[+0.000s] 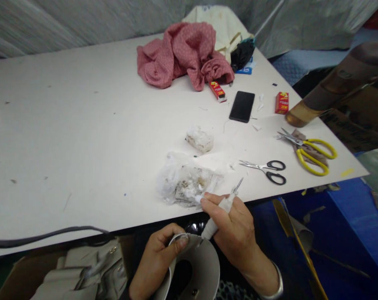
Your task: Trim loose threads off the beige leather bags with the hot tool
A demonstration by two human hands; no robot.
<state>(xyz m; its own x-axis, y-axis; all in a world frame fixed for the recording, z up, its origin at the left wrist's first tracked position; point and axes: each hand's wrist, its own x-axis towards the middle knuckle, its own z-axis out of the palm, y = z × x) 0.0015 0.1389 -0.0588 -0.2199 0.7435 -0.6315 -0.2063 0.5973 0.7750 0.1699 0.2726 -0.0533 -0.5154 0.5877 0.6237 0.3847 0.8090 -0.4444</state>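
My left hand point(159, 254) is closed in a pinch on the rim of a light grey curved piece point(201, 262), perhaps a shoe or bag part, held below the table's near edge. My right hand point(231, 227) is closed around a white-handled tool point(218, 214) with small metal tips, its lower end touching the grey piece by my left fingers. A crumpled clear plastic bag point(184, 181) with bits inside lies on the white table point(82, 137) just beyond my right hand.
Black-handled scissors point(267, 170) and yellow-handled scissors point(311, 152) lie to the right. Farther back are a phone point(242, 106), two red boxes point(282, 102), a white lump point(200, 139) and pink cloth point(184, 54). A brown boot point(339, 85) stands at right. A grey bag point(82, 273) sits lower left.
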